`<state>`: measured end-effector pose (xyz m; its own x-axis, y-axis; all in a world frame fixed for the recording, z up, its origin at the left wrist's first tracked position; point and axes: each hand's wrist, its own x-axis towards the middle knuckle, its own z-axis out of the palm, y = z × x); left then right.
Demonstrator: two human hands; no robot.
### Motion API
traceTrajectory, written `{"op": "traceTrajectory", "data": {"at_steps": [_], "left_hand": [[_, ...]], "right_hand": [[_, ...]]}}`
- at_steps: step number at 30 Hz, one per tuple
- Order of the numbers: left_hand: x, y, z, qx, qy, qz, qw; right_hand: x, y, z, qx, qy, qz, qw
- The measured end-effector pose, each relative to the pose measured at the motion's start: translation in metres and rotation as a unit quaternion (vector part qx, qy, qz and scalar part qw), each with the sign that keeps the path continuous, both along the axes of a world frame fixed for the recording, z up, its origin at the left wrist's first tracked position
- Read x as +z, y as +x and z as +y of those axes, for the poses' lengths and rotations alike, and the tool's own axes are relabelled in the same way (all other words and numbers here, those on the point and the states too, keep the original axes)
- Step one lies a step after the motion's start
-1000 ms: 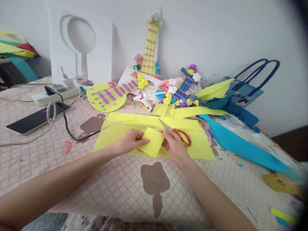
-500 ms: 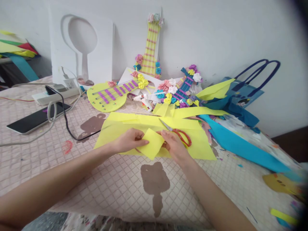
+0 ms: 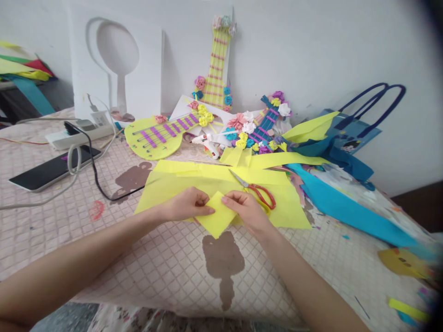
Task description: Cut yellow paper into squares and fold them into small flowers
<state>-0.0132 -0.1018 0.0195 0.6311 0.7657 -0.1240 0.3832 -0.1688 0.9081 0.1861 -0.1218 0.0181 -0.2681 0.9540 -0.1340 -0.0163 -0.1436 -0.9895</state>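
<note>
The yellow square (image 3: 217,220), now turned further corner-down over the near edge of the yellow sheet (image 3: 290,207), is pinched by left hand (image 3: 187,203) and right hand (image 3: 248,211), apparently keeping its orientation controlled.

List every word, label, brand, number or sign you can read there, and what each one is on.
None can be read.
Glue gun: a small red mark, too small to read.
White plug: any print is too small to read.
Blue bag: a cartoon figure, no legible words.
Held yellow square and scissors: no lettering visible.
</note>
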Motion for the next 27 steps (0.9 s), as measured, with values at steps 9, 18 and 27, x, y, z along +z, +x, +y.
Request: {"op": "traceTrajectory", "data": {"at_steps": [9,18,27], "left_hand": [[0.0022,0.0007,-0.0024,-0.036,0.027,0.021,0.999],[0.0048,0.0026,-0.0063,-0.054,0.024,0.032,0.998],[0.0032,-0.0007,-0.0012,-0.060,0.018,0.041,0.997]], "right_hand": [[0.0021,-0.0052,-0.0046,-0.004,-0.012,-0.005,1.000],[0.0020,-0.0065,-0.0062,-0.010,-0.008,-0.020,1.000],[-0.0019,-0.0022,-0.0037,-0.008,-0.004,-0.021,1.000]]}}
